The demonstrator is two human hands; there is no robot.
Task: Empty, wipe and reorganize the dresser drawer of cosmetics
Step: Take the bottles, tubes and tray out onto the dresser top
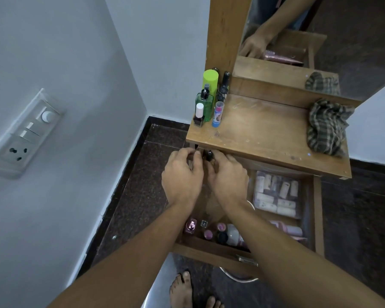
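With the drawer (pixel 318 210) open at lower centre and still holding bottles, the right hand (pixel 228 174), fingers clamped on a dark-capped bottle (pixel 210 155), should lift it upright onto the tabletop (pixel 265 134) beside the standing bottles (pixel 209 98), while the left hand (pixel 182 174), fingers curled on something thin, follows.

Both forearms are bare from the lower frame edge up to the wrists; no sleeve reaches into view. The left hand (pixel 182 174) wears no ring, watch or band that can be seen. At the wrist of the right hand (pixel 228 174) a thin pale curved line shows on the outer side; whether it is a bangle is unclear. Fingernails are short and unpainted where visible. At the bottom edge 2 bare feet show, the left foot (pixel 181 290) with toes clear, the right foot (pixel 212 302) cut off by the frame. No footwear is worn.
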